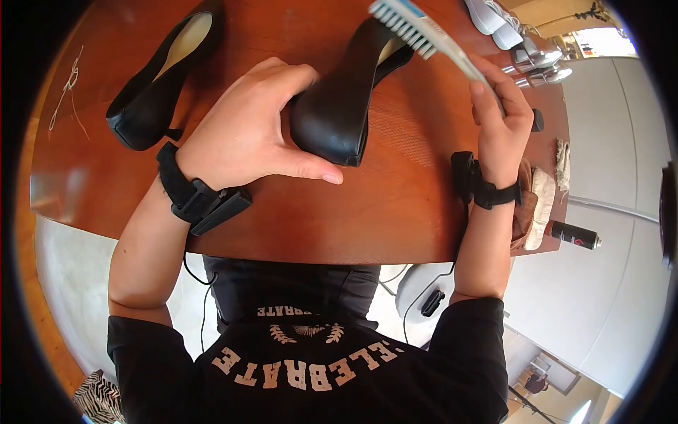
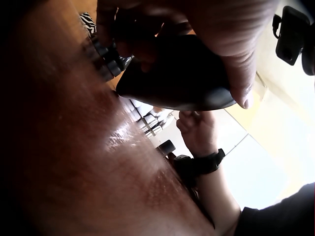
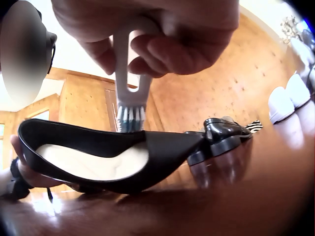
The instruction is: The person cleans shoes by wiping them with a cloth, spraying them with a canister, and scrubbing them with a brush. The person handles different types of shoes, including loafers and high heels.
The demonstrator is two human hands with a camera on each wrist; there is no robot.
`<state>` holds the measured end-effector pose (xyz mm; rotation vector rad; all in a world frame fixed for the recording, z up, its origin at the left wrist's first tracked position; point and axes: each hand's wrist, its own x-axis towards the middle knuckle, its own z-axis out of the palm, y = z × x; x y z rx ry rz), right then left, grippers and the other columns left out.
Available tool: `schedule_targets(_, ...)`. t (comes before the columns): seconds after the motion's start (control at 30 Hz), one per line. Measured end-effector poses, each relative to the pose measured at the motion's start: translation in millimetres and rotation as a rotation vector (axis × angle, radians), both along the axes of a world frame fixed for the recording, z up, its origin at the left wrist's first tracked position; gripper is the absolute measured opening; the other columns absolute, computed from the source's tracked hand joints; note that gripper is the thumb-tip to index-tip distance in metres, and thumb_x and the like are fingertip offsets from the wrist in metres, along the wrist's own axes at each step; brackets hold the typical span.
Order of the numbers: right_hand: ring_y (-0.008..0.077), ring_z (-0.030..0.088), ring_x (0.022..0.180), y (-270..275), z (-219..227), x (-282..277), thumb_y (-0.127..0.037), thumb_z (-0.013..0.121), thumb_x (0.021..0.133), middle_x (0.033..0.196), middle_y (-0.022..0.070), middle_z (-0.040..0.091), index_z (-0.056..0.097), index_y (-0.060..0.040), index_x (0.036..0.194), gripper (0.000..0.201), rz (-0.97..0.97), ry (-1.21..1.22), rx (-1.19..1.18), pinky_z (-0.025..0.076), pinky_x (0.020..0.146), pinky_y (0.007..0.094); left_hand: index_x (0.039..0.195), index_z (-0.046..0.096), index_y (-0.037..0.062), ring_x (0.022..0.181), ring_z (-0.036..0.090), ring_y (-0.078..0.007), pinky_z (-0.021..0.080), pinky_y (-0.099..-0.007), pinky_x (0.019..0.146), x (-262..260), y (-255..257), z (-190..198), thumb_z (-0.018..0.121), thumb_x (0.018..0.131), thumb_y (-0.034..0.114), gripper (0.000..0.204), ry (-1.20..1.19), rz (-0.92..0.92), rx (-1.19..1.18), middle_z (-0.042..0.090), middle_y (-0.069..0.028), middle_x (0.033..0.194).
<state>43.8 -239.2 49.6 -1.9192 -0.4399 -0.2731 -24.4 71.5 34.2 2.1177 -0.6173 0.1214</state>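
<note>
Seemingly brushing black shoe (image 1: 328,116), upper centre of the frame — gripping its back end in part-curled left hand (image 1: 240,134), pinching brush (image 1: 455,53) in right hand (image 1: 505,120) — next needing steady support, light strokes.

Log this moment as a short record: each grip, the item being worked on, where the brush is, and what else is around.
left grip: holds black shoe by its heel end
right grip: holds brush by its handle
bristles: at the held shoe's upper edge; firm contact cannot be told
second black shoe: on table, left of the held one
far right of table: white shoes, shiny black shoes
right edge: can, lying down
far left: thin string
</note>
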Motion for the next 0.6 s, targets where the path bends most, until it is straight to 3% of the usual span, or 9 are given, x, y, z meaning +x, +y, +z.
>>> schedule_targets(0.13,0.0076,0.060,0.089,-7.4,-5.0,11.4,-0.017,0.074,0.094,0.104,0.0037,0.071,0.071,0.0004,0.118,0.030,-0.163,0.041,-0.045,0.047,0.079,0.0229,0.106,0.063,-0.0022,0.094,0.055,-0.0322,0.046,-0.0415,0.085,-0.7,0.6,1.2,0.094,0.059,0.045,0.074,0.002,0.002,0.015,0.063,-0.0132,0.096)
schedule_targets(0.23,0.0077,0.060,0.090,-8.2,-5.0,12.0,-0.018,0.074,0.094,0.104,0.0036,0.071,0.070,0.0006,0.119,0.031,-0.152,0.071,-0.064,0.048,0.080,0.0231,0.104,0.063,-0.0024,0.094,0.055,-0.0325,0.046,-0.0415,0.085,0.0,1.0,-2.0,0.094,0.059,0.046,0.073,-0.010,0.005,0.002,0.063,-0.0133,0.095)
schedule_targets(0.3,0.0081,0.061,0.092,-3.6,-3.2,6.3,-0.018,0.075,0.094,0.106,0.0037,0.071,0.069,0.0013,0.121,0.034,-0.107,0.056,-0.071,0.048,0.082,0.0234,0.103,0.063,-0.0022,0.093,0.056,-0.0329,0.046,-0.0416,0.084,0.3,0.9,-1.0,0.094,0.059,0.047,0.073,0.000,0.004,0.002,0.063,-0.0135,0.093)
schedule_targets(0.5,0.0122,0.064,0.101,10.7,6.4,-18.4,-0.014,0.079,0.088,0.117,0.0079,0.071,0.068,0.0031,0.125,0.043,0.281,-0.032,0.029,0.049,0.090,0.0252,0.101,0.062,-0.0018,0.092,0.056,-0.0336,0.046,-0.0420,0.083,-0.1,1.9,-0.8,0.094,0.058,0.049,0.074,0.026,0.014,0.018,0.061,-0.0138,0.089)
schedule_targets(0.6,0.0138,0.065,0.103,5.5,10.9,-20.2,-0.013,0.080,0.086,0.118,0.0097,0.071,0.067,0.0030,0.126,0.045,0.339,-0.010,0.016,0.049,0.092,0.0257,0.101,0.062,-0.0020,0.092,0.055,-0.0335,0.046,-0.0421,0.083,-0.5,1.5,-0.8,0.094,0.057,0.049,0.074,0.014,0.009,0.043,0.060,-0.0140,0.090)
